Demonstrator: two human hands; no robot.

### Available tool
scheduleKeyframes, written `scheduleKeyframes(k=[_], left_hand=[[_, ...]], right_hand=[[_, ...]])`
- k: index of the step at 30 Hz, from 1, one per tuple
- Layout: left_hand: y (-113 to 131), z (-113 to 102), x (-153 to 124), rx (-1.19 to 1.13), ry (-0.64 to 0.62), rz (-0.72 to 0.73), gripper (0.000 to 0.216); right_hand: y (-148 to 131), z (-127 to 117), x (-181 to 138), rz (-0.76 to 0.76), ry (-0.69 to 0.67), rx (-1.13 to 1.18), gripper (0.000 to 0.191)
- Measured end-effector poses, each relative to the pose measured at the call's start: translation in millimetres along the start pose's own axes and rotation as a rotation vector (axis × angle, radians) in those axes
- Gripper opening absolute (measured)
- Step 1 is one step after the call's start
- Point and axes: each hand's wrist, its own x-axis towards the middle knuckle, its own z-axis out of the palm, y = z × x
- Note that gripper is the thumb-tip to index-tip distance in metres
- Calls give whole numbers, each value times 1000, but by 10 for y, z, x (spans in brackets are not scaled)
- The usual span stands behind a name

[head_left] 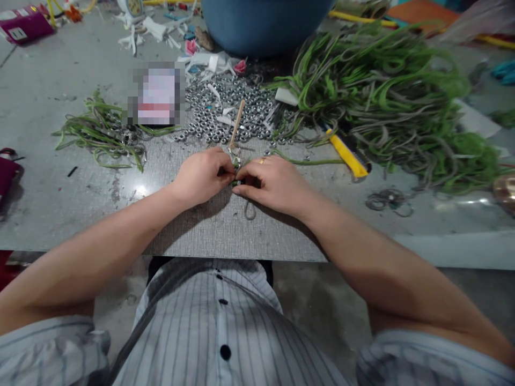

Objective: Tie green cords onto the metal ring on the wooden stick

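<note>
My left hand and my right hand meet close to the table's front edge, fingertips pinched together on a thin green-and-grey cord. A grey loop of it hangs out below my right fingers, and a green length stretches off to the right. The fingers cover most of the spot where they meet, so the exact grip is hidden. Just beyond my fingertips a thin wooden stick leans up from the table. Behind it spreads a heap of small shiny metal rings.
A big tangle of green and grey cords covers the right side, with a yellow-handled cutter before it. At left lies a smaller cord bundle beside a blurred-out flat item. A blue tub stands behind the rings.
</note>
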Motion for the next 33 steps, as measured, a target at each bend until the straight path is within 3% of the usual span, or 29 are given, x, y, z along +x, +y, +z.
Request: scheduleKeyframes(k=[12, 23, 27, 33], left_hand=[[84, -125, -53, 86, -182, 101, 24], [32, -98, -11, 75, -238, 90, 27], [-7, -86, -20, 12, -166, 123, 24], [46, -126, -30, 20, -191, 89, 26]], right_hand=[[-26, -57, -8, 49, 19, 52, 10], [-26, -45, -4, 87, 24, 56, 16], [-17, -63, -35, -12, 85, 13, 12], [-48, -77, -66, -145, 31, -117, 29]])
